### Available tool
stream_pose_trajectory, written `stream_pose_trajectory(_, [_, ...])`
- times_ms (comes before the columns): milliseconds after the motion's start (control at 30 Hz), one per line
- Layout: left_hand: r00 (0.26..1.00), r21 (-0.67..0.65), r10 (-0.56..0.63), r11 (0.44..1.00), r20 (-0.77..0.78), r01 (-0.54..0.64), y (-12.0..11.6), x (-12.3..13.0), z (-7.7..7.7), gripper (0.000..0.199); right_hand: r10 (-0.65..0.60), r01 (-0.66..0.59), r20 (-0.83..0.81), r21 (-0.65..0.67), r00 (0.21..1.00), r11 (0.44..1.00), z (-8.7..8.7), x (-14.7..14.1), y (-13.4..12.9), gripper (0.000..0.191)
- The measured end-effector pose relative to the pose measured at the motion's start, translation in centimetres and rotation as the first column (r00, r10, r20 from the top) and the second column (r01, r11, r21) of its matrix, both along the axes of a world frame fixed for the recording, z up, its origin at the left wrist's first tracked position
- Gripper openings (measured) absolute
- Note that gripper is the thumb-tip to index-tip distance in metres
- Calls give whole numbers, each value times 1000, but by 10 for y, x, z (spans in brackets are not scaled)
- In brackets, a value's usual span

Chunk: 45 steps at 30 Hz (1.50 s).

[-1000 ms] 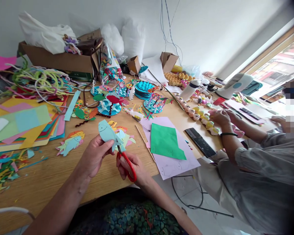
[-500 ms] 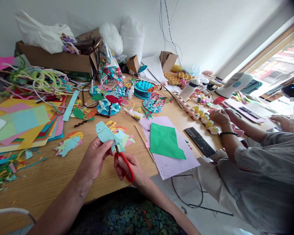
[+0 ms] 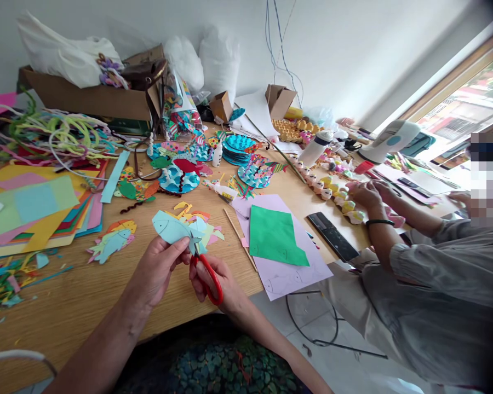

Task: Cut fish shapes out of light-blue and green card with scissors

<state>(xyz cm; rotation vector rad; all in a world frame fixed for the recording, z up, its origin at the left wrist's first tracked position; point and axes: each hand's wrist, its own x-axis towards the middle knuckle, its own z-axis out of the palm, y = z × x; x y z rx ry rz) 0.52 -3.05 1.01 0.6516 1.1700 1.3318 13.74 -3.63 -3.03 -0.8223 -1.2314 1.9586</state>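
Pinching a light-blue paper fish [image 3: 168,227] between thumb and fingers, the left hand [image 3: 158,265] holds it above the worktop [image 3: 86,295], its head pointing left; the right hand [image 3: 225,282] grips red-handled scissors [image 3: 217,291], their blades at the fish's tail end. Paper scraps [image 3: 208,232] lie just behind, cut-out fish [image 3: 114,243] sit to the left, and a green sheet [image 3: 274,235] rests on a lilac sheet [image 3: 287,278] to the right

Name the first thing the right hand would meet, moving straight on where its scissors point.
Likely the tail end of the pale blue paper fish, at the blades of the red scissors; depth is unclear.
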Motion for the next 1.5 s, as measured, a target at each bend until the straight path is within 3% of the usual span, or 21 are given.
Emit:
stream_pose_trajectory(467, [993,28,31,999,-113,-28,-1,2,-1,14,-2,3,68,-6,998,1000,3,1,1,37])
stream_pose_trajectory(1500, [996,-12,-28,1000,-89,27,1,0,-3,18,-88,67,155,135,984,989,-1,6,-2,37])
